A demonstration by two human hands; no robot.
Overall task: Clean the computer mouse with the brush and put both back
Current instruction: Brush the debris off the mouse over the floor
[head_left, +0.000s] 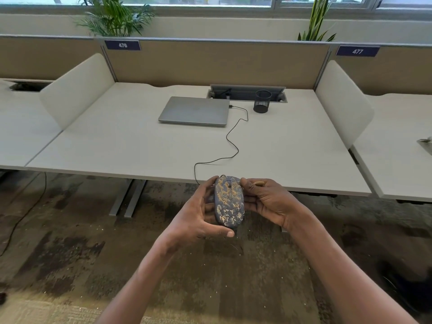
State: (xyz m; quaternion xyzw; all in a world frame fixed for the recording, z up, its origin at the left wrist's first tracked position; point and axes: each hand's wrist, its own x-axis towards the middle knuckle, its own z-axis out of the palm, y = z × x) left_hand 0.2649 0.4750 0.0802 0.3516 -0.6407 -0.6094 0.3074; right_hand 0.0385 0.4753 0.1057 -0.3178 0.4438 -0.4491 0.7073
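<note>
Both hands cup the computer mouse [229,202] off the near edge of the desk [117,141]: the left hand [198,213] curls round its left side, thumb under the near end, and the right hand [268,203] presses its right side while a tan sliver, perhaps the brush [259,183], pokes from its fingers. Tan grime blotches the mouse. Its cable [233,141] runs far to the closed laptop [195,110], beside a mesh cup [262,101].

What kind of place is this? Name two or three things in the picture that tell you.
Most likely an open-plan office. Numbered signs mark desks split by partition screens, and a closed laptop and mesh pen cup sit on the desk.
</note>
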